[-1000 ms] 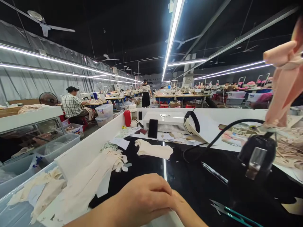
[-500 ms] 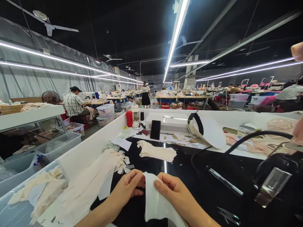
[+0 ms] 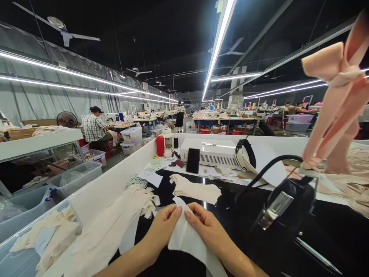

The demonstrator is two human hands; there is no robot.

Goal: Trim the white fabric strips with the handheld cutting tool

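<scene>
Left hand [image 3: 163, 227] and right hand [image 3: 209, 229] both pinch the white fabric piece [image 3: 184, 240] — lower end (frame-cut) unseen.

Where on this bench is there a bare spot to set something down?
Bare black tabletop lies between the folded cream cloth and the black corded tool. Crowded: the cream fabric strips beside the left hand, and the white back ledge around the black phone.

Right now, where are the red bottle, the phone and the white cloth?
Red bottle [image 3: 160, 146]: head view, middle of its body.
Phone [image 3: 193, 161]: head view, middle of its dark screen.
White cloth [image 3: 184, 239]: head view, its upper middle.
</scene>
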